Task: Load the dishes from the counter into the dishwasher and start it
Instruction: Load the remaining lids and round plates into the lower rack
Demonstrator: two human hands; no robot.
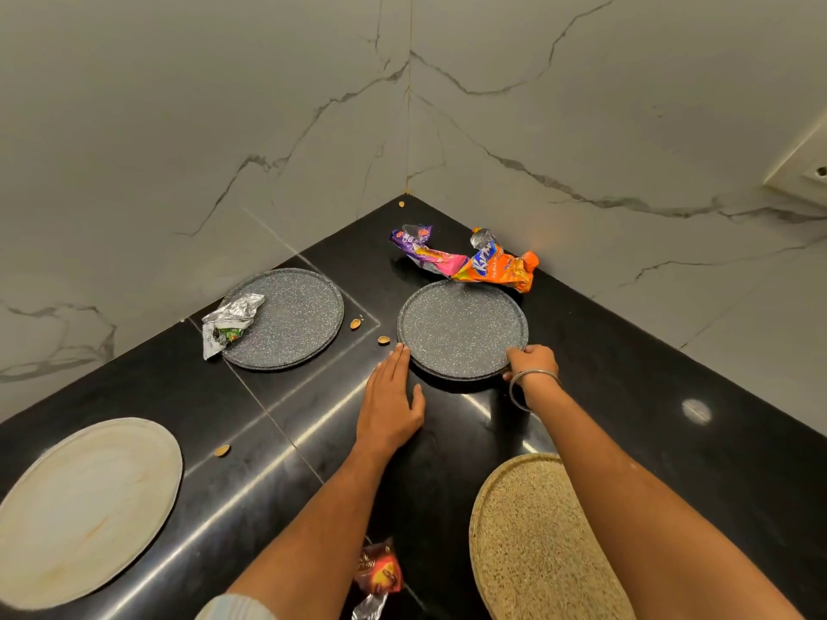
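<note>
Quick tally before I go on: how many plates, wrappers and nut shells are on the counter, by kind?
Plates: 4, two dark speckled, one cream, one tan speckled
Wrappers: 4, silver, purple, orange, red
Nut shells: 4
Total: 12

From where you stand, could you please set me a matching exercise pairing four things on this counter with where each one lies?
Things:
1. orange wrapper
2. silver wrapper
3. cream plate
4. right hand

Places:
A. near-left part of the counter
B. gripping the near rim of the right grey plate
C. over the left edge of the left grey plate
D. over the far rim of the right grey plate

Pairs: 1-D, 2-C, 3-A, 4-B
</note>
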